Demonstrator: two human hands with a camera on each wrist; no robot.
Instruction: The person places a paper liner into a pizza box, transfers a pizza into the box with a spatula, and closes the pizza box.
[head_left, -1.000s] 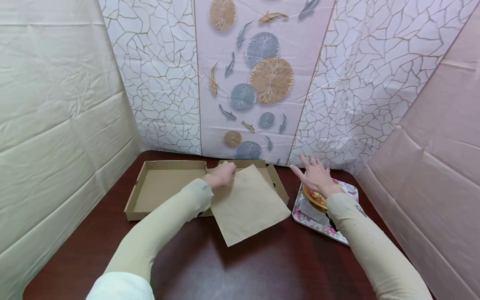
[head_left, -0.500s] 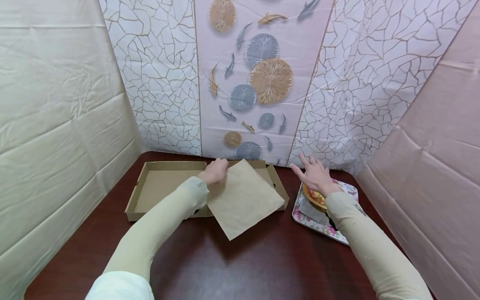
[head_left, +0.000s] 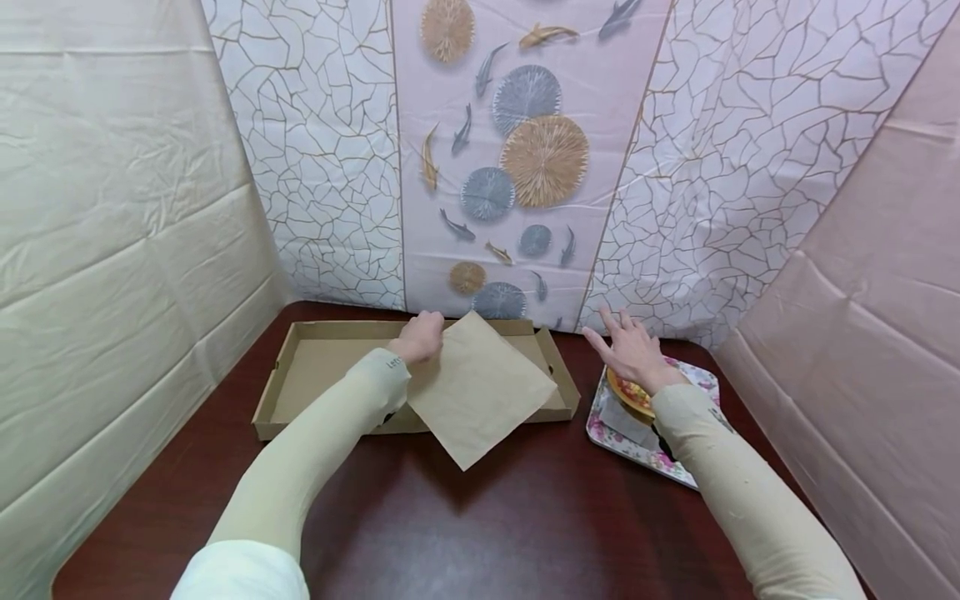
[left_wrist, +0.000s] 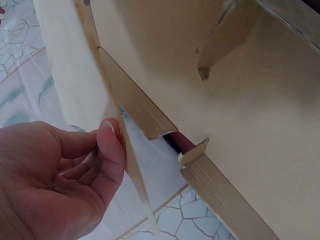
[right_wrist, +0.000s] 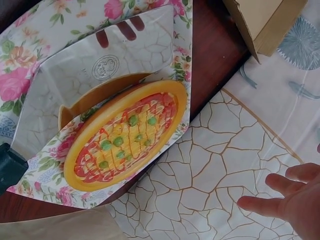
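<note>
My left hand [head_left: 422,337] pinches one edge of a square sheet of brown paper [head_left: 483,392] between thumb and fingers. The sheet hangs tilted over the right part of an open cardboard pizza box [head_left: 322,358]. In the left wrist view the paper [left_wrist: 75,65] is nearly edge-on beside the box's slotted wall [left_wrist: 145,115]. My right hand [head_left: 630,350] is held with fingers spread above a floral tray [head_left: 705,379], touching nothing that I can see. On that tray lie a small round pizza [right_wrist: 125,137] and a cleaver with a shiny blade [right_wrist: 145,45] and dark handle [right_wrist: 11,166].
The dark red-brown table [head_left: 480,542] bears the box at centre left and the tray at right. Patterned cloth [head_left: 322,167] hangs right behind the table's far edge. Plain cloth walls [head_left: 135,217] close in the left and right sides.
My left hand has moved left, carrying the paper with it, so the sheet lies further over the box. The right hand stays in the same place.
</note>
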